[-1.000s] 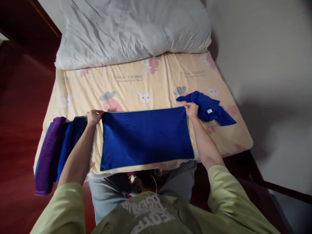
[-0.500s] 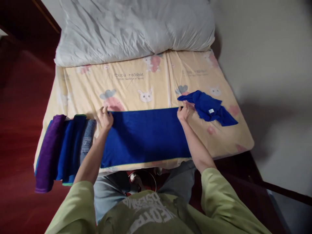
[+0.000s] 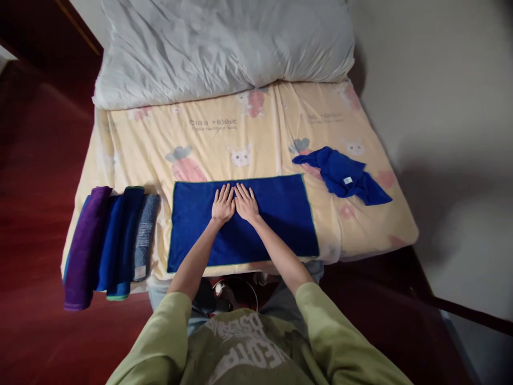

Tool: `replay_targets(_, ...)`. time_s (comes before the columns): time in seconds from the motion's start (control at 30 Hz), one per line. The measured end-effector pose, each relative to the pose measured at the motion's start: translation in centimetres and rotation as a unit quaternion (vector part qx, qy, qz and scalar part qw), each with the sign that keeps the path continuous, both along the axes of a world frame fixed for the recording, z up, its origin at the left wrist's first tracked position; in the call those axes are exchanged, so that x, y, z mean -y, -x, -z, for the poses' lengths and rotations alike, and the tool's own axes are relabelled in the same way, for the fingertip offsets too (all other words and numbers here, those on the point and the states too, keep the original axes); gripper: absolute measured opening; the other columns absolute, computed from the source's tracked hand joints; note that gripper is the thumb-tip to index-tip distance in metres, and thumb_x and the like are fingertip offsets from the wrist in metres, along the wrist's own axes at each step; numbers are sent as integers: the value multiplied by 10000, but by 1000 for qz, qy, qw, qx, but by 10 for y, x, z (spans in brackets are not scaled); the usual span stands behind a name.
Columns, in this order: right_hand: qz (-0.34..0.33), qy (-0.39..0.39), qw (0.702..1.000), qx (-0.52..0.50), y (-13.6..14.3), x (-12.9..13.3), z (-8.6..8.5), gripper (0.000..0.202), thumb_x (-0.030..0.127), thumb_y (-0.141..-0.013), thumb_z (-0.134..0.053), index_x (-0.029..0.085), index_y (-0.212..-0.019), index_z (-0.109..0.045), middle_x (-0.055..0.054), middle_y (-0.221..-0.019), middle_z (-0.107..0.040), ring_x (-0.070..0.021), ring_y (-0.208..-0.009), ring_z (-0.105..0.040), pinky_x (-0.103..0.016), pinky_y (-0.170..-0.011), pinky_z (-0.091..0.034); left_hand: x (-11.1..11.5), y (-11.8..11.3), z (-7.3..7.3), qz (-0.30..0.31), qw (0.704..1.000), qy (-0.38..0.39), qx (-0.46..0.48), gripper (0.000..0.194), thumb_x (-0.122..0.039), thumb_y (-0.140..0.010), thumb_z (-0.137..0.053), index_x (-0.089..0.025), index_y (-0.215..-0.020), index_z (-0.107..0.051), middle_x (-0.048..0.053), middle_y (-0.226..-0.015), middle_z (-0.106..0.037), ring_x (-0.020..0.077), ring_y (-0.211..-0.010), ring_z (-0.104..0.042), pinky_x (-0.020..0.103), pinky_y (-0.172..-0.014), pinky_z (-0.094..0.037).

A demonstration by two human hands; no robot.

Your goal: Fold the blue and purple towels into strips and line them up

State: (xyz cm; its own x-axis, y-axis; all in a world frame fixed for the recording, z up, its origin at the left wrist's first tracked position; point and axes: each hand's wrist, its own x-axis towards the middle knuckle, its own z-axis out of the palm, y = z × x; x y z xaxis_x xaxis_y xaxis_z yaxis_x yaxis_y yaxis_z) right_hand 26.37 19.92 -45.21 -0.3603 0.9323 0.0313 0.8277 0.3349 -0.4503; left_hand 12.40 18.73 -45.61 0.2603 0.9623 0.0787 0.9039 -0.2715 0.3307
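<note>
You look to be smoothing the blue cloth [image 3: 240,243], which lies spread flat at the near edge of the bed [image 3: 276,141], straight ahead of you. The next move, I'd judge, calls for light, even pressure outward from the middle, keeping the edges square. Your left hand [image 3: 223,204] and right hand [image 3: 246,203] rest palms down toward its 12 o'clock edge, fingers straight and slightly fanned, pinching nothing; whether your thumbs touch, I can't tell. Rolls [image 3: 107,240] sit at its 9 o'clock, a crumpled cloth [image 3: 340,174] at 2 o'clock.
</note>
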Motion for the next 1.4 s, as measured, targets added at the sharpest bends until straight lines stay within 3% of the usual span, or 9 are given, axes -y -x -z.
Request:
replay_targets(0.13, -1, -7, 1000, 7, -32, -16, 1, 605, 365, -1086, -304, 111, -1634, -345, -108, -1711, -292, -207, -1611, -203, -457, -1334, -93, -10, 20, -3, -21, 1000, -3, 9, 639, -421, -1056, -345, -106, -1610, -402, 131, -1717, -253, 297, -1614, -168, 527, -1318, -137)
replay_targets(0.4, 241, 17, 962, 126, -178, -56, 8, 670, 396, -1085, -221, 21, -1639, -272, -182, -1721, -231, -251, -1617, -171, -500, -1314, -137, -34, 122, -8, -224, 974, 8, 17, 740, -482, -1040, -341, -27, -1624, -315, 200, -1728, -177, 340, -1621, -89, 596, -1302, -98)
replay_targets(0.57, 251, 14, 950, 185, -203, -60, 17, 686, 401, -1089, -158, 16, -1655, -197, -167, -1739, -175, -232, -1626, -112, -496, -1318, -113, -31, 140, 0, -227, 974, -3, 11, 768, -488, -1043, -330, -15, -1642, -252, 199, -1741, -116, 327, -1626, -40, 559, -1316, -65)
replay_targets(0.67, 247, 27, 948, 200, -201, -62, 13, 692, 397, -1089, -161, 1, -1656, -168, -178, -1743, -146, -241, -1630, -81, -516, -1315, -113, -34, 139, -1, -228, 974, -3, 8, 765, -485, -1044, -332, -14, -1641, -254, 204, -1739, -126, 336, -1624, -48, 568, -1315, -68)
replay_targets(0.8, 214, 33, 957, 195, -180, -59, -9, 695, 388, -1084, -236, -27, -1641, -202, -213, -1735, -138, -291, -1629, -68, -577, -1302, -98, -33, 124, -17, -210, 978, -2, -4, 724, -457, -1043, -336, -10, -1613, -328, 214, -1726, -175, 355, -1621, -60, 610, -1302, -93)
replay_targets(0.93, 149, -30, 982, 115, -111, -19, -24, 680, 384, -1087, -257, -6, -1643, -228, -206, -1733, -156, -286, -1632, -61, -573, -1305, -75, 0, 64, -29, -118, 993, -31, 1, 678, -392, -1044, -352, -27, -1615, -341, 200, -1724, -185, 323, -1624, -55, 578, -1315, -93)
replay_targets(1.03, 83, -21, 995, 52, -47, 33, -17, 640, 365, -1089, -264, 45, -1644, -280, -174, -1729, -199, -261, -1631, -100, -538, -1315, -74, 42, 6, -19, -42, 999, -17, 17, 643, -343, -1054, -322, -65, -1633, -323, 167, -1722, -211, 284, -1626, -54, 557, -1320, -126)
replay_targets(1.13, 52, 19, 998, 33, -11, 70, -4, 597, 302, -1090, -234, 101, -1648, -304, -122, -1728, -234, -213, -1627, -128, -491, -1325, -61, 72, -26, -3, -21, 1000, 17, 16, 620, -278, -1060, -264, -69, -1643, -301, 156, -1716, -235, 258, -1622, -111, 532, -1324, -136)
replay_targets(1.4, 61, 39, 997, 14, -10, 69, -2, 589, 270, -1086, -237, 120, -1652, -296, -86, -1736, -212, -181, -1629, -105, -462, -1329, -11, 70, -25, 3, -23, 999, 17, 21, 613, -311, -1075, -263, -83, -1642, -312, 131, -1722, -224, 248, -1621, -133, 506, -1329, -109)
